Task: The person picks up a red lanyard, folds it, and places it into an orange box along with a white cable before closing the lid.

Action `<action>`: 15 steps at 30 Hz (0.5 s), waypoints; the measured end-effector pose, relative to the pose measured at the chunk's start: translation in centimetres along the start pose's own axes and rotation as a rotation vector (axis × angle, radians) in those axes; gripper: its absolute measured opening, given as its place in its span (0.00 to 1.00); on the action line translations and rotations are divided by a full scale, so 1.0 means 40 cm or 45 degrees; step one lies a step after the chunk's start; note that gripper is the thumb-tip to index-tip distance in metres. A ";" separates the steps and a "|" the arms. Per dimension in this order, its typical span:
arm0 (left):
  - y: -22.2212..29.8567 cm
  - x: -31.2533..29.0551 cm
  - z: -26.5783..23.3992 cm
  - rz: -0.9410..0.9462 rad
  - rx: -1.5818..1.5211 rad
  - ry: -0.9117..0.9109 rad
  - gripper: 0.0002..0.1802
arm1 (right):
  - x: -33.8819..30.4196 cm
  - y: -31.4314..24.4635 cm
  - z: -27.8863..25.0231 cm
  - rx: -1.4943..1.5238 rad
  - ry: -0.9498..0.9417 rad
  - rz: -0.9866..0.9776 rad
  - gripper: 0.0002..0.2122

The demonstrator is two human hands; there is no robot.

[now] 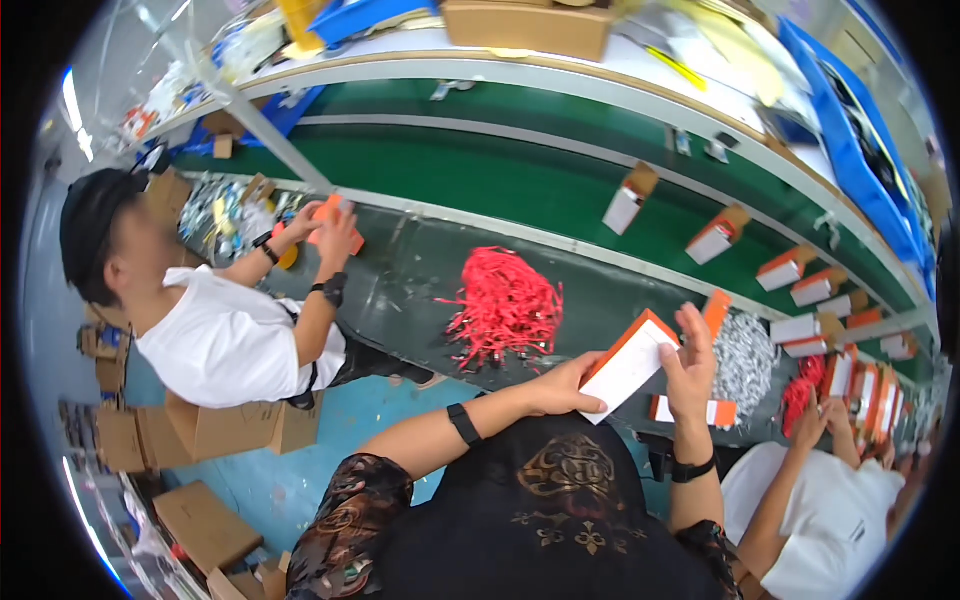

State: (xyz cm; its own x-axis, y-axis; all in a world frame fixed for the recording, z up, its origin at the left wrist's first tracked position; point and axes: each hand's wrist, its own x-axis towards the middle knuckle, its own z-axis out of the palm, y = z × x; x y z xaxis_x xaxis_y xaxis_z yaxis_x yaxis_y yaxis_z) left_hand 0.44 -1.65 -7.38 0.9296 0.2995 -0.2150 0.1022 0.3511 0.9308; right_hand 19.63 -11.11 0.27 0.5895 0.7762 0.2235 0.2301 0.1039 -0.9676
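Left hand (566,388): fingers and thumb closed on the lower end of a white box with orange sides (628,372), held tilted over the near edge of the dark workbench (400,345).

Right hand (690,365): unfolded, fingers pointing up, thumb at the box's upper right side; whether it presses there cannot be told.

Second orange-and-white box (690,411): lying flat by the near edge, below the right hand.

Orange box (716,311): partly hidden behind the right fingers.

Pile of silver packets (745,365): on the workbench, right of the right hand.

Heap of red cords (505,305): loose, between the near and far edges, left of the held box.

Co-worker, right, white shirt (815,520): hands at a red bundle (800,395), beside a row of orange-and-white boxes (865,395).

Co-worker, left, white shirt (235,335): both hands on an orange item (330,225) above the workbench.

Green conveyor belt (450,150): beyond the far edge, carrying spaced boxes with open flaps (627,205), closer together toward its right end.

Overhead shelf (480,65): carrying a brown cardboard box (525,28) and a blue tray (368,18).
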 end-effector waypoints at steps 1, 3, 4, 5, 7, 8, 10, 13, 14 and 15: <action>-0.019 -0.006 -0.018 -0.008 0.060 0.155 0.48 | -0.008 -0.004 0.007 0.010 0.064 0.099 0.20; 0.000 -0.040 -0.045 -0.023 0.314 0.525 0.42 | -0.022 0.046 -0.019 -0.076 0.017 0.173 0.20; -0.029 -0.058 -0.089 0.001 0.532 0.761 0.40 | -0.030 0.075 -0.040 -0.177 0.001 0.243 0.20; -0.075 -0.073 -0.145 0.024 0.752 0.985 0.39 | -0.044 0.102 -0.063 -0.182 -0.003 0.251 0.20; -0.100 -0.114 -0.265 -0.083 0.995 1.317 0.35 | -0.086 0.159 -0.107 -0.422 -0.170 0.403 0.19; -0.212 -0.130 -0.365 0.069 1.083 1.627 0.33 | -0.119 0.182 -0.115 -0.544 -0.138 0.285 0.17; -0.235 -0.165 -0.509 0.005 1.229 1.874 0.34 | -0.151 0.201 -0.134 -0.702 -0.168 0.313 0.16; -0.264 -0.244 -0.715 -0.262 1.355 1.961 0.31 | -0.200 0.191 -0.134 -0.898 -0.179 0.235 0.12; -0.282 -0.286 -0.759 -0.335 1.335 2.069 0.30 | -0.209 0.187 -0.135 -0.953 -0.191 0.358 0.11; -0.297 -0.327 -0.805 -0.344 1.343 2.051 0.34 | -0.221 0.197 -0.145 -0.976 -0.196 0.460 0.12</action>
State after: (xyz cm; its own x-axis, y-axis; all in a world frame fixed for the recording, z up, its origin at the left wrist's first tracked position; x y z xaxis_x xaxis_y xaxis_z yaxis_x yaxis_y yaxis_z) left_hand -24.35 18.84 -25.14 -0.2261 0.9566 0.1839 0.8721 0.1146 0.4758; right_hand 20.74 -20.76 -8.67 0.6288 0.7619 -0.1551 0.5404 -0.5717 -0.6173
